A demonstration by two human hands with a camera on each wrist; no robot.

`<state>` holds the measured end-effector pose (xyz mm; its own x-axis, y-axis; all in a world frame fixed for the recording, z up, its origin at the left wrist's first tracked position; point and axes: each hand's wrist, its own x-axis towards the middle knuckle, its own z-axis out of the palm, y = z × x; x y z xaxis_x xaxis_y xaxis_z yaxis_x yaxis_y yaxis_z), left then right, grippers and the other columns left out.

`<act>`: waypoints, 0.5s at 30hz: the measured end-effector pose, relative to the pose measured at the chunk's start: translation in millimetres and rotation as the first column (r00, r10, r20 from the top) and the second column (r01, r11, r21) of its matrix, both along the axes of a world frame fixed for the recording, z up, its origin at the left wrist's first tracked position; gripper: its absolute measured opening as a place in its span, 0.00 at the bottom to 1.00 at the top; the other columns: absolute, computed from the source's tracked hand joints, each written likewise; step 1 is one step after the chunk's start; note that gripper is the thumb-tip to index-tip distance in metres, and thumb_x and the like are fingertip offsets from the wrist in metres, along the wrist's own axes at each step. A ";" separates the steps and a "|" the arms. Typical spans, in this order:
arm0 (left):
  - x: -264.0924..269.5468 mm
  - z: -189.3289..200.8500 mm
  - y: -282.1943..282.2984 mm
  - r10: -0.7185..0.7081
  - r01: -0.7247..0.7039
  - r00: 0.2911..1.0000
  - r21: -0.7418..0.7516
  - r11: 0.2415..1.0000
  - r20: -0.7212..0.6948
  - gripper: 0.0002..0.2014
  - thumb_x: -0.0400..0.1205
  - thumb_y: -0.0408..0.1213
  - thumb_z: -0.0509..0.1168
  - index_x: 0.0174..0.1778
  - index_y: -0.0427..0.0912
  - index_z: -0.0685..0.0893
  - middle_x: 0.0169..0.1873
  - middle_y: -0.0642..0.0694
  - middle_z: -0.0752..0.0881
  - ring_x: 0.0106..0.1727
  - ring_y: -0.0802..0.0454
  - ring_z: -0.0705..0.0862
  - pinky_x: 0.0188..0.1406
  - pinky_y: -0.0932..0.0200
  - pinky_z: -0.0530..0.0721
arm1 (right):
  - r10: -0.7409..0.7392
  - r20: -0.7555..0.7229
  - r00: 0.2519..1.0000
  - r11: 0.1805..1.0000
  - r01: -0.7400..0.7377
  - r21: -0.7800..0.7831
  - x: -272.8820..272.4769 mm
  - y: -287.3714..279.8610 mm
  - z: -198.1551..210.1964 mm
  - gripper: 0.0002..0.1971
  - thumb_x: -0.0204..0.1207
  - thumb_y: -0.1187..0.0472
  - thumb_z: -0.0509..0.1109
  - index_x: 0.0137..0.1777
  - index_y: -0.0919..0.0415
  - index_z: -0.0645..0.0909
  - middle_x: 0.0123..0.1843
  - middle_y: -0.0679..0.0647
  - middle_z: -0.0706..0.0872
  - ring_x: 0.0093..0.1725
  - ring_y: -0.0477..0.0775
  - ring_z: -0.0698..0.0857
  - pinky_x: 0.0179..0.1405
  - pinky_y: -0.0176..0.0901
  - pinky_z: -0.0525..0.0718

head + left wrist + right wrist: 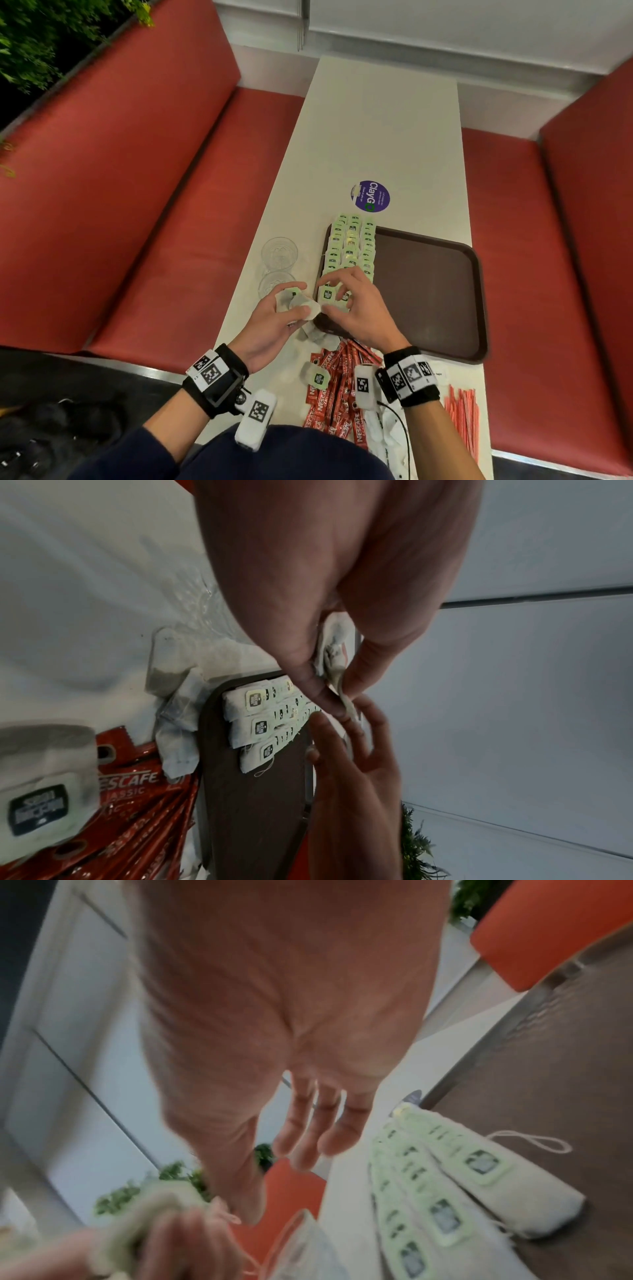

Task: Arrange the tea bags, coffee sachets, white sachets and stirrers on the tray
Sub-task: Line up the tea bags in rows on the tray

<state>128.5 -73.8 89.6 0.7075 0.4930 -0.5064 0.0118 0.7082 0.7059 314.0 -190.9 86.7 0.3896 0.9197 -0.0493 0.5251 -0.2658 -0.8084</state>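
Your table (387, 137) carries the brown tray (428, 294), with tea bags (349, 246) in rows along its 9 o'clock edge. Coffee sachets (337, 387) pile at 6 o'clock, stirrers (462, 411) at 5. Your left hand (274, 322) clutches loose tea bags (294, 301) just off the tray; your right hand (356, 308) hovers beside it, fingers relaxed, grasping nothing.

Left hand (274, 322) is curling thumb and fingers round a clutch of tea bags (294, 301) — right hand (356, 308) is hovering alongside, fingers loosely bent, gripping nothing.
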 end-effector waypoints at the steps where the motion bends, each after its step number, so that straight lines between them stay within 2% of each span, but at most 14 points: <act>1: 1.0 0.7 0.6 0.004 -0.004 1.000 -0.004 1.000 0.003 0.24 0.84 0.19 0.72 0.76 0.38 0.83 0.62 0.37 0.92 0.59 0.47 0.93 0.65 0.54 0.89 | 0.060 -0.028 0.998 0.998 -0.060 0.025 -4.6 -3.2 8.9 0.24 0.76 0.60 0.84 0.66 0.34 0.85 0.65 0.42 0.79 0.58 0.45 0.84 0.57 0.28 0.79; 3: 2.7 1.4 1.5 -0.001 0.001 1.000 -0.008 1.000 -0.005 0.22 0.86 0.20 0.72 0.75 0.39 0.84 0.61 0.37 0.92 0.60 0.48 0.92 0.68 0.52 0.88 | 0.113 -0.017 0.993 0.992 -0.112 0.061 -12.0 -8.4 19.5 0.22 0.76 0.59 0.86 0.64 0.35 0.88 0.65 0.42 0.79 0.61 0.46 0.84 0.58 0.30 0.79; 6: 5.3 1.9 1.2 -0.032 0.032 0.999 -0.017 0.999 0.000 0.18 0.88 0.24 0.70 0.75 0.36 0.83 0.58 0.35 0.91 0.62 0.45 0.91 0.71 0.49 0.87 | 0.078 0.032 0.996 0.989 -0.081 0.127 -15.7 -11.9 21.8 0.11 0.78 0.56 0.87 0.56 0.42 0.92 0.63 0.41 0.82 0.64 0.47 0.85 0.56 0.32 0.80; 9: 7.5 2.0 1.2 -0.015 0.016 1.000 -0.071 0.997 0.013 0.13 0.90 0.27 0.68 0.71 0.32 0.85 0.56 0.33 0.89 0.59 0.42 0.91 0.71 0.48 0.88 | 0.041 0.004 0.999 0.977 -0.041 0.207 -16.7 -13.6 24.1 0.06 0.80 0.57 0.86 0.53 0.49 0.92 0.60 0.40 0.88 0.63 0.49 0.89 0.57 0.41 0.85; 10: 7.2 1.8 1.6 -0.007 0.008 1.000 -0.092 0.996 0.013 0.10 0.91 0.28 0.67 0.68 0.33 0.85 0.56 0.32 0.89 0.56 0.42 0.91 0.68 0.48 0.88 | 0.019 -0.047 0.999 0.975 -0.008 0.222 -17.1 -13.6 27.0 0.05 0.82 0.58 0.84 0.53 0.50 0.91 0.57 0.41 0.91 0.61 0.50 0.90 0.56 0.45 0.87; 12: 5.8 2.1 1.8 -0.008 0.008 1.000 -0.111 0.994 -0.003 0.08 0.93 0.34 0.65 0.65 0.37 0.86 0.55 0.34 0.86 0.48 0.46 0.87 0.55 0.53 0.87 | -0.058 -0.163 0.985 0.975 0.091 0.203 -17.2 -13.1 35.2 0.04 0.85 0.58 0.81 0.54 0.51 0.88 0.52 0.43 0.93 0.56 0.52 0.92 0.55 0.49 0.90; 13: 4.4 1.9 1.3 -0.018 0.017 1.000 -0.120 0.993 -0.011 0.10 0.94 0.39 0.65 0.66 0.39 0.86 0.53 0.36 0.84 0.44 0.48 0.83 0.48 0.56 0.83 | -0.097 -0.194 0.976 0.974 0.134 0.185 -16.9 -12.7 38.3 0.05 0.86 0.57 0.81 0.54 0.50 0.87 0.51 0.43 0.93 0.54 0.51 0.93 0.55 0.49 0.90; 15: 3.0 2.8 -0.3 -0.072 0.070 0.997 -0.121 0.990 -0.012 0.17 0.93 0.49 0.66 0.71 0.41 0.86 0.45 0.42 0.81 0.39 0.51 0.77 0.41 0.58 0.74 | -0.140 -0.201 0.970 0.970 0.175 0.167 -15.0 -11.5 41.1 0.05 0.86 0.57 0.80 0.54 0.49 0.86 0.50 0.43 0.93 0.53 0.50 0.93 0.54 0.48 0.91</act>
